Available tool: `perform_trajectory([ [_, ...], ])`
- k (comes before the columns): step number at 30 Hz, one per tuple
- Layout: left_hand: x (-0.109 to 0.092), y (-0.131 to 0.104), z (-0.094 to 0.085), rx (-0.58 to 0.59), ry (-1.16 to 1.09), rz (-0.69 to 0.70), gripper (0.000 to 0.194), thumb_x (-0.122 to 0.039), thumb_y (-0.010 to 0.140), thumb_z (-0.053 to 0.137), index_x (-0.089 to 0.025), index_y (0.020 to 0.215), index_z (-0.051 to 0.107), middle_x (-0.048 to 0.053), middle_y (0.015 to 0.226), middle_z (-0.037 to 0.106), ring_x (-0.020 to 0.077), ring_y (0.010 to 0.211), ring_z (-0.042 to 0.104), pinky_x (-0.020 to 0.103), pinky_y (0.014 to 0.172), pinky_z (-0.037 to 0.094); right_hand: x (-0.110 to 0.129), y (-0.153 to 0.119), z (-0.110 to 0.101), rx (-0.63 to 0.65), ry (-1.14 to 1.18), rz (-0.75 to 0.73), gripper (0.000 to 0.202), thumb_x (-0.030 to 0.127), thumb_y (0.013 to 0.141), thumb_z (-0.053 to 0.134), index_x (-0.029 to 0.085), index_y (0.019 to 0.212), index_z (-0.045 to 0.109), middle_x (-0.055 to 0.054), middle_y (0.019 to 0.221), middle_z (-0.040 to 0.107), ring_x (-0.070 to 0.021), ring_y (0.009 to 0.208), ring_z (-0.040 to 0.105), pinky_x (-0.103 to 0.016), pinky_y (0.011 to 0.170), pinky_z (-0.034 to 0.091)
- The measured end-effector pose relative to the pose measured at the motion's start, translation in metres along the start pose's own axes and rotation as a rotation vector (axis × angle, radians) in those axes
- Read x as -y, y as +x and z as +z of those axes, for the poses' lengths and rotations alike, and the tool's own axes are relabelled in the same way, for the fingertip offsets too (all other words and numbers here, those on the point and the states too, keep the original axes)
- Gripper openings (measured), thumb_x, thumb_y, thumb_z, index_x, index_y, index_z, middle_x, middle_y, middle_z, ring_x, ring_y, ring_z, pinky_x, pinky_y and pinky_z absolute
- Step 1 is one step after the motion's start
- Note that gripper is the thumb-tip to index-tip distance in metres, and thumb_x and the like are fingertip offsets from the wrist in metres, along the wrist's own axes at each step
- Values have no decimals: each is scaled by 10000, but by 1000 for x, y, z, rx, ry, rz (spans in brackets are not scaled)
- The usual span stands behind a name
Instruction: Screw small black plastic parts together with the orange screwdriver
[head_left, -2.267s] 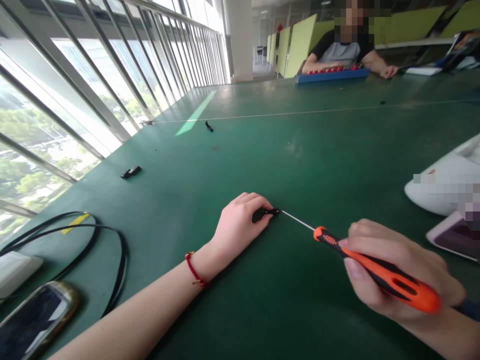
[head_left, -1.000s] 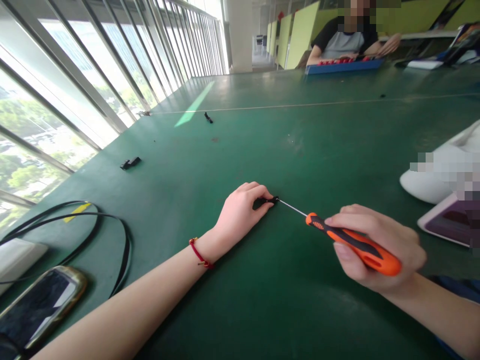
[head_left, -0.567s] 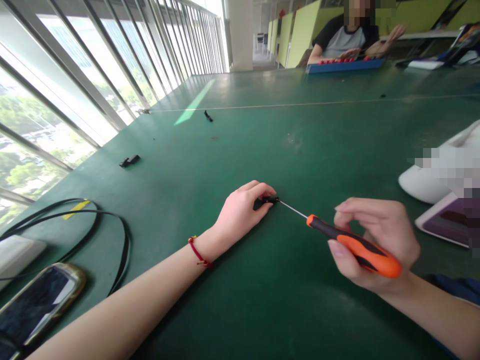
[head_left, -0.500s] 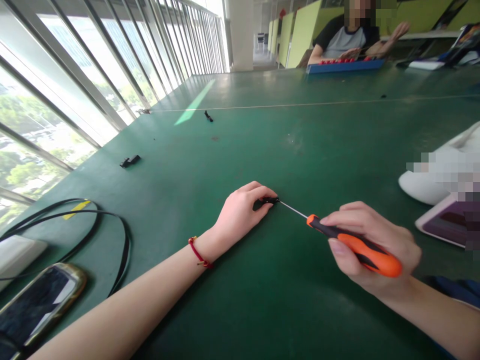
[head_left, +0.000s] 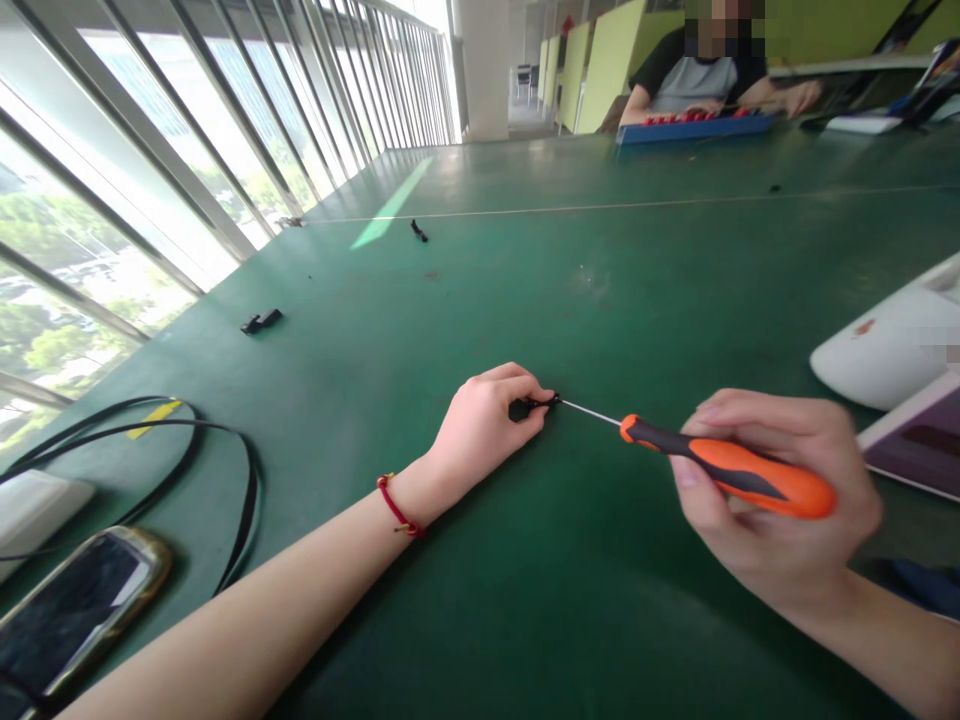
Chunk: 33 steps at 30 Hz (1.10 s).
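- Swinging right and lying flatter than half a second ago, the screwdriver (head_left: 739, 470) is moving with the right hand (head_left: 795, 550); the left hand (head_left: 484, 430) is hardly moving.
- The left hand is pinching the black part (head_left: 553, 400) low at the table (head_left: 600, 600); the right hand is curling round the screwdriver.
- The tip (head_left: 567, 404) is meeting the part, or nearly; I cannot tell which.
- Doing it well likely means holding the part tight and keeping the tip straight.
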<state>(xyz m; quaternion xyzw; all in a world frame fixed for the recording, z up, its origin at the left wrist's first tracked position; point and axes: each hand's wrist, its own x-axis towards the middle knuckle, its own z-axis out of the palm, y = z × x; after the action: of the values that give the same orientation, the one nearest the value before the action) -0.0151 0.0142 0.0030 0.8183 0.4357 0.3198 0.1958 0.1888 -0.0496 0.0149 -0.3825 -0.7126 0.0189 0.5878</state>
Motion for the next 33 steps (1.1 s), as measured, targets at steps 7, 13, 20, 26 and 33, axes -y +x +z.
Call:
perform_trajectory([
  [7,0,0,-1,1,0,-17,149,-153,775,561,-183,835,694,22,919,679,140,770,624,269,761,509,0,2,1,122,-53,-40,177,135,743,618,235,888,600,-16,735,589,-176,628,577,-355,556,477],
  [13,-1,0,-1,2,3,-12,146,-154,776,557,-186,834,687,17,914,685,140,780,626,270,762,505,2,1,3,-1,101,46,391,86,665,655,223,1022,571,-51,829,544,-187,656,567,-345,509,485],
  [20,1,1,0,-3,3,2,130,-148,770,559,-184,822,672,17,886,685,138,768,621,264,732,500,2,0,2,32,-28,-51,269,105,697,653,216,935,594,-43,801,603,-188,701,590,-328,551,498],
  [26,1,1,-1,-3,8,-2,82,-164,763,568,-175,797,643,16,837,671,138,748,609,262,716,501,0,0,0,114,10,1,264,166,708,650,239,954,590,-4,717,565,-157,591,540,-351,551,470],
  [33,1,1,-2,13,29,1,96,-165,764,557,-181,810,640,20,839,661,145,756,607,267,718,500,-3,0,3,-12,91,-29,418,96,640,664,212,1025,553,-49,852,551,-205,732,553,-369,579,474],
])
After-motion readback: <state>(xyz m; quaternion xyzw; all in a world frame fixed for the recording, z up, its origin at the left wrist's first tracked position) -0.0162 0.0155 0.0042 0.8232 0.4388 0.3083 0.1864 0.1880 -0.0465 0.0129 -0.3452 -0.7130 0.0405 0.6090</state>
